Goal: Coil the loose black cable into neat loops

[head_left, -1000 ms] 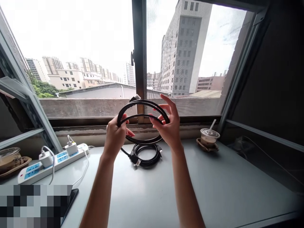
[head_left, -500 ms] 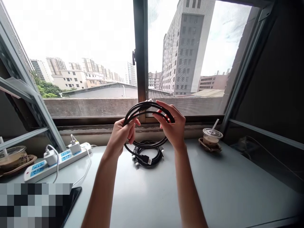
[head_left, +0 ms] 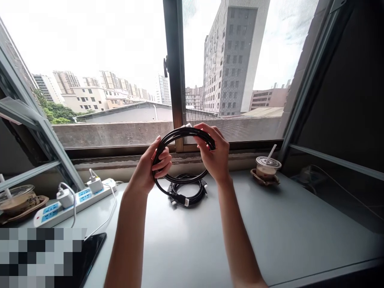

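Raised above the desk is a black cable (head_left: 180, 134) wound into a loop of several turns. My left hand (head_left: 154, 164) wraps its fingers around the left side of the loop. At the upper right of the loop, my right hand (head_left: 214, 150) pinches the strands between thumb and fingers. One end of this cable, a black plug (head_left: 182, 200) with a light tip, hangs at the lower left of the loop. A second coil of black cable (head_left: 198, 196) with several plugs lies on the desk behind and below it, partly covered.
A white power strip (head_left: 75, 204) with chargers and white cords lies at left. Near it is a black tablet-like device (head_left: 93, 252), partly blurred out. Drink cups stand at right (head_left: 267, 168) and far left (head_left: 18, 200). The window frame (head_left: 177, 100) rises behind the desk (head_left: 180, 252).
My left fingers have closed around the loop, with the thumb now pointing up. The loop's strands sit closer together. My right hand keeps its hold, and the view has shifted slightly.
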`<state>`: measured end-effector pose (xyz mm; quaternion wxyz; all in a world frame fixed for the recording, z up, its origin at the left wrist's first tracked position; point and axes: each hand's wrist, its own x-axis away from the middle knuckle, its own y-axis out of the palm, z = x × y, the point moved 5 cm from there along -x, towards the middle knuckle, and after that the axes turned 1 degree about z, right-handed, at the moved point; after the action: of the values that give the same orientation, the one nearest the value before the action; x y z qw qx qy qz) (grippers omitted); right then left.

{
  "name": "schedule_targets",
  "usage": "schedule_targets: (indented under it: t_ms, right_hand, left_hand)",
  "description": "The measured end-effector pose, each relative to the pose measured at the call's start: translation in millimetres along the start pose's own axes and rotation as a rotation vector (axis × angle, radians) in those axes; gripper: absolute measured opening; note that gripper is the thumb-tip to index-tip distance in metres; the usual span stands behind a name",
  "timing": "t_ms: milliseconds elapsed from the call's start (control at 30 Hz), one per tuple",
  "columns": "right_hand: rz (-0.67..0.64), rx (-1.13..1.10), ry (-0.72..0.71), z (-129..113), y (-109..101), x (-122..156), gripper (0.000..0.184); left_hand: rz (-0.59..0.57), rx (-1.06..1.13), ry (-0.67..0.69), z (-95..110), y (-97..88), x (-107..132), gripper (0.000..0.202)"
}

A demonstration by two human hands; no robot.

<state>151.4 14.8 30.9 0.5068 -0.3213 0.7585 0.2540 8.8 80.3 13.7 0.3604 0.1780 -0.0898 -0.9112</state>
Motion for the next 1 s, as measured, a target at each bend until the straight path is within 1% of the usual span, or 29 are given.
schedule_targets:
  t_ms: [233, 367, 467, 600, 1000]
  right_hand:
    - [-0.001, 0.021, -0.056, -4.5, 0.4, -1.0, 0.014]
    - [0.007, 0.004, -0.058, -2.5, 0.3, -1.1, 0.015]
    - [-0.022, -0.008, -0.067, -1.7, 1.3, -1.0, 0.016]
    - [-0.051, -0.047, -0.095, -3.0, 1.5, -0.9, 0.017]
    - [-0.063, -0.071, -0.113, -6.0, 0.2, -0.9, 0.019]
  left_hand:
    - [-0.001, 0.028, 0.022, 1.9, 3.4, 2.3, 0.037]
    - [-0.02, 0.02, -0.004, 1.9, 3.9, 2.8, 0.039]
    - [-0.055, -0.02, -0.039, -0.1, 4.9, 3.6, 0.044]
    - [-0.077, -0.023, -0.029, 0.4, 7.1, 5.1, 0.042]
    - [0.007, -0.043, -0.022, 2.9, 6.0, 5.4, 0.035]
